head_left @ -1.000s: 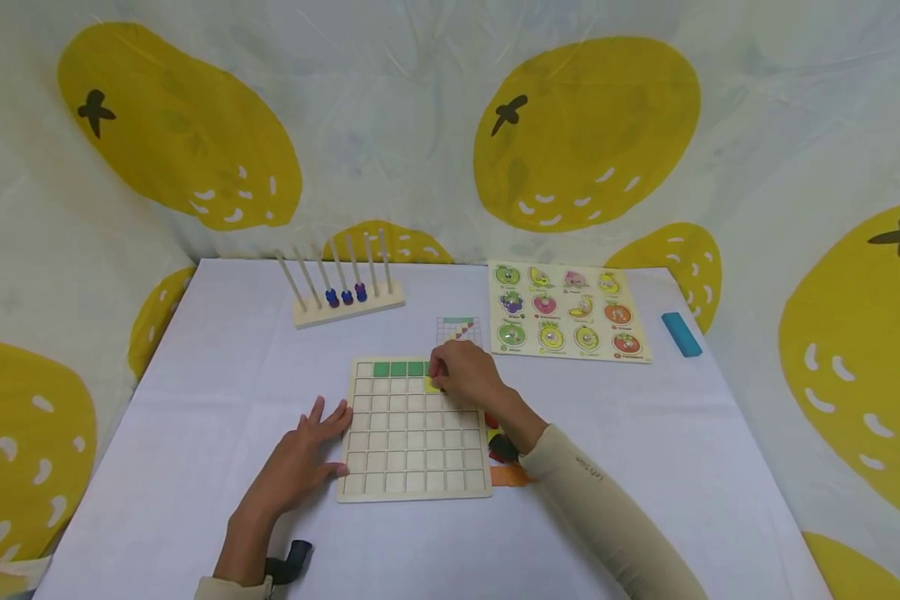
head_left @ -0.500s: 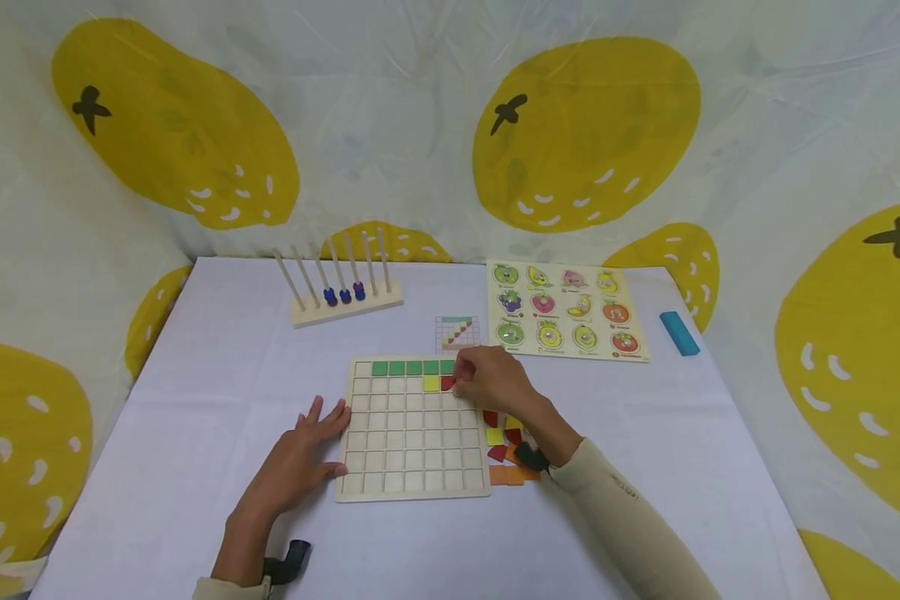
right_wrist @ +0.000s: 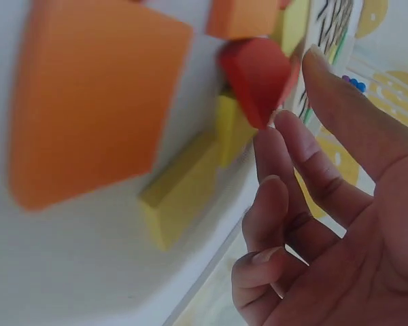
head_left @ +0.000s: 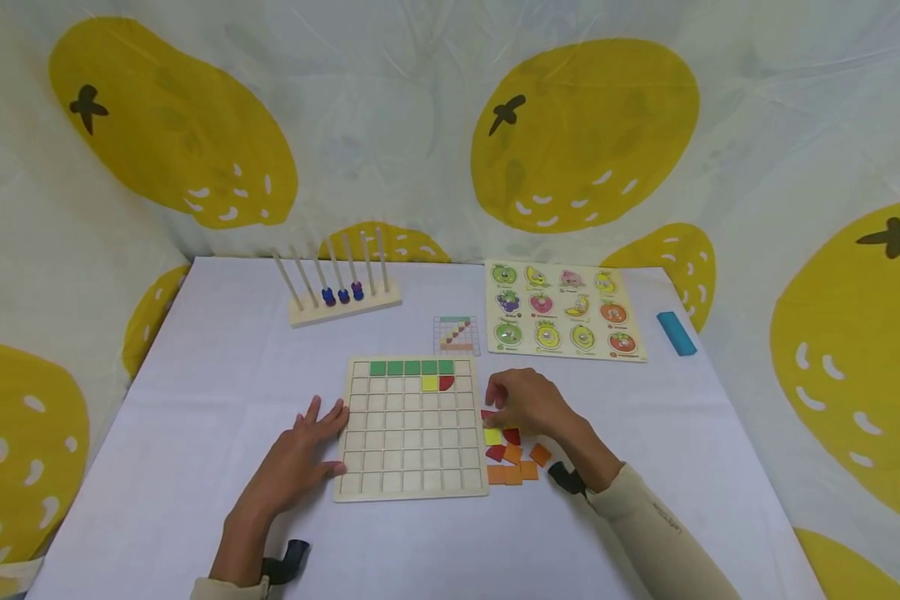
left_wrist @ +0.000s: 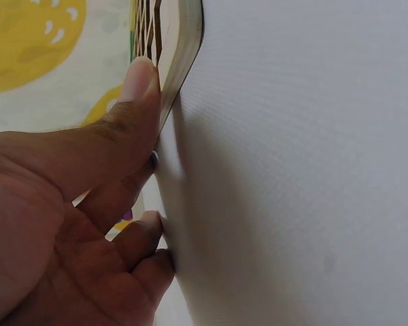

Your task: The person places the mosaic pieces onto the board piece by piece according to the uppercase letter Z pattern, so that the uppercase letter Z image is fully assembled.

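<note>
A wooden grid board (head_left: 401, 433) lies flat on the table. In its top row sits a run of green squares (head_left: 412, 367); below are a yellow square (head_left: 430, 383) and a red quarter-circle tile (head_left: 446, 382). My left hand (head_left: 300, 462) rests against the board's left edge, fingers spread; the left wrist view shows the thumb (left_wrist: 141, 85) touching the rim. My right hand (head_left: 528, 402) is over loose tiles right of the board. In the right wrist view, its thumb and fingers are apart beside a loose red tile (right_wrist: 258, 71), with nothing visibly pinched.
Several orange tiles (head_left: 513, 475) lie with yellow and red ones by the board's right edge. Behind it is a printed pattern card (head_left: 456, 335). Farther back are a peg stand with beads (head_left: 345, 310), a fruit puzzle board (head_left: 566, 315) and a blue block (head_left: 677, 333).
The red quarter-circle tile now sits in the second row, right of the yellow square, released by my right hand, which has moved right and down to the loose tiles. The left hand stays put.
</note>
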Demonstrator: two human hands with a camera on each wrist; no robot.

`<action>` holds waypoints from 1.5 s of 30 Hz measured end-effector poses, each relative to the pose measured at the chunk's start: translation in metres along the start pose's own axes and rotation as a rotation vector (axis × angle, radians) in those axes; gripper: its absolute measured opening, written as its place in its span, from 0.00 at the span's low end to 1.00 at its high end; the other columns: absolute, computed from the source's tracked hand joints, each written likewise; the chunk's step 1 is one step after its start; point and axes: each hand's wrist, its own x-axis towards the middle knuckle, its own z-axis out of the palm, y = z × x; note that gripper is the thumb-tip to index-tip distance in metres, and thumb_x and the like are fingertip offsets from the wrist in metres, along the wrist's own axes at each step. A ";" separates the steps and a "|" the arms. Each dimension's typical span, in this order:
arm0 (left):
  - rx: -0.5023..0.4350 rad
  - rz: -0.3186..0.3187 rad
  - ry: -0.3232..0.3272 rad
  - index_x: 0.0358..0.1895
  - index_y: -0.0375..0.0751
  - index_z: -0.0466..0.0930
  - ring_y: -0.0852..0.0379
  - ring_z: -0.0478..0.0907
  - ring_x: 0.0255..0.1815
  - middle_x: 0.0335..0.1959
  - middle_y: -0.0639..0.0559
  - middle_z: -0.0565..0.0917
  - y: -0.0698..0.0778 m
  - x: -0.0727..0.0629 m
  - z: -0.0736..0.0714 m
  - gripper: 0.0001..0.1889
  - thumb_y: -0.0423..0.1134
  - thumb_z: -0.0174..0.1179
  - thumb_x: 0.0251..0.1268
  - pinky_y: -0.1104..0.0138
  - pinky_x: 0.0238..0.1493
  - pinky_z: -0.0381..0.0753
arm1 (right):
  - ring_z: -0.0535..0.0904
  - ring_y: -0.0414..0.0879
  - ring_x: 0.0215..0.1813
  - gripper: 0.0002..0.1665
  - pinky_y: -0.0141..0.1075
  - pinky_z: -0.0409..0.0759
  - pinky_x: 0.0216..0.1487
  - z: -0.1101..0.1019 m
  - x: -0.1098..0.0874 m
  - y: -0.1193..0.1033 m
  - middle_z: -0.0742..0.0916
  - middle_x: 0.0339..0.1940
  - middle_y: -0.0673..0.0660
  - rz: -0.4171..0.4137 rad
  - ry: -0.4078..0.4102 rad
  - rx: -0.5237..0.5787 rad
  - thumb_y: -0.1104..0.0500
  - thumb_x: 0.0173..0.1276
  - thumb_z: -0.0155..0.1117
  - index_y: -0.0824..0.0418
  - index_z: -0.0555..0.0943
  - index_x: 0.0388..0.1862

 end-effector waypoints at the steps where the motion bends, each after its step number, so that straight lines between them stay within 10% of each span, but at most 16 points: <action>1: -0.001 0.000 0.003 0.79 0.42 0.69 0.32 0.50 0.88 0.82 0.47 0.65 0.000 0.000 0.000 0.49 0.35 0.82 0.49 0.34 0.81 0.57 | 0.78 0.46 0.36 0.16 0.37 0.78 0.36 0.001 -0.001 0.001 0.82 0.30 0.49 -0.003 -0.002 -0.002 0.52 0.56 0.87 0.51 0.85 0.35; 22: 0.008 -0.028 -0.007 0.80 0.44 0.67 0.32 0.48 0.88 0.83 0.49 0.64 0.000 0.000 0.002 0.49 0.37 0.81 0.52 0.31 0.80 0.58 | 0.75 0.44 0.36 0.05 0.34 0.75 0.40 0.004 0.012 0.000 0.84 0.31 0.45 -0.189 0.118 0.122 0.62 0.68 0.77 0.52 0.88 0.36; 45: -0.022 -0.045 -0.005 0.80 0.46 0.68 0.33 0.48 0.89 0.83 0.50 0.65 0.000 -0.001 0.003 0.49 0.36 0.81 0.52 0.31 0.80 0.56 | 0.77 0.41 0.34 0.09 0.33 0.75 0.35 0.028 0.045 -0.065 0.83 0.28 0.45 -0.261 0.072 0.021 0.63 0.67 0.77 0.50 0.87 0.32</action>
